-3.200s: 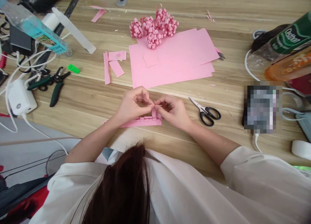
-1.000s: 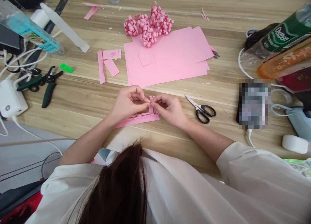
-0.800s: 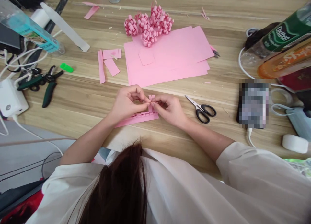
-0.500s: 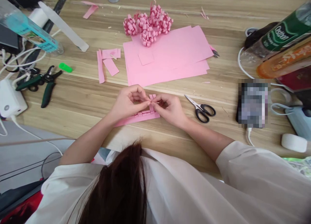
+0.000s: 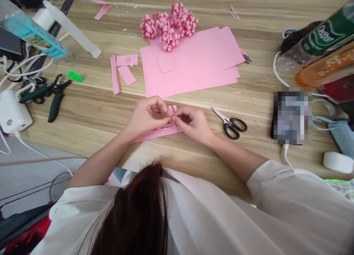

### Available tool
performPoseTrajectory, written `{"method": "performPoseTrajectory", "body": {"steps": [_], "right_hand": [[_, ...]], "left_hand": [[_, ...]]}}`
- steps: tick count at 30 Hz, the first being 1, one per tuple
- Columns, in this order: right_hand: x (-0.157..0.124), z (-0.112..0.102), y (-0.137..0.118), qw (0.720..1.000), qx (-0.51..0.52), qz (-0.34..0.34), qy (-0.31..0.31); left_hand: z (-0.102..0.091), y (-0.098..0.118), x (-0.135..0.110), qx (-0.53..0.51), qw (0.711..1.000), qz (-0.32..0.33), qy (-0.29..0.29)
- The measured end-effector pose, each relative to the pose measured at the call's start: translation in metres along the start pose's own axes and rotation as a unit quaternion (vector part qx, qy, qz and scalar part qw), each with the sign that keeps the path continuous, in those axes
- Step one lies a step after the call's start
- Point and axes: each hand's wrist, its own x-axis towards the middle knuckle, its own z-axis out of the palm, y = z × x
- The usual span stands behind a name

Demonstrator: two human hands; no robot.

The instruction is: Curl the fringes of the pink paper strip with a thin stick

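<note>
A fringed pink paper strip [image 5: 155, 135] lies near the table's front edge, its slit tabs partly hidden under my hands. My left hand [image 5: 148, 116] is closed in a pinch, thumb and forefinger meeting at the tabs. From the other side my right hand [image 5: 195, 125] pinches at the same spot, its fingertips touching those of the left. A tiny pale sliver shows between the fingertips, too small to name. Scissors [image 5: 231, 124] with black handles lie just right of my right hand, blades slightly apart.
Pink paper sheets [image 5: 190, 68] lie beyond my hands, with curled pink paper flowers [image 5: 168, 30] at their back edge. Paper scraps [image 5: 126, 75], a green cap [image 5: 74, 76] and wire strippers [image 5: 55, 96] are to the left. Bottles [image 5: 318, 44] and a phone [image 5: 291, 116] stand or lie right.
The view has shifted slightly. The upright tabs of the strip now lean a little left and away at my fingertips. Both hands keep pinching at the same place.
</note>
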Motion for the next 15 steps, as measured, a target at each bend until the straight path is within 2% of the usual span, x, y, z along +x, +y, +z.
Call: {"method": "performPoseTrajectory", "body": {"steps": [4,15], "right_hand": [[0.0006,0.0009,0.0014,1.000,0.010,-0.006,0.015],[0.0004,0.0016,0.0036,1.000,0.017,0.014,0.003]], "left_hand": [[0.0002,0.0014,-0.0002,-0.006,0.999,-0.040,-0.011],[-0.0009,0.0015,0.0002,0.031,0.999,-0.009,-0.002]]}}
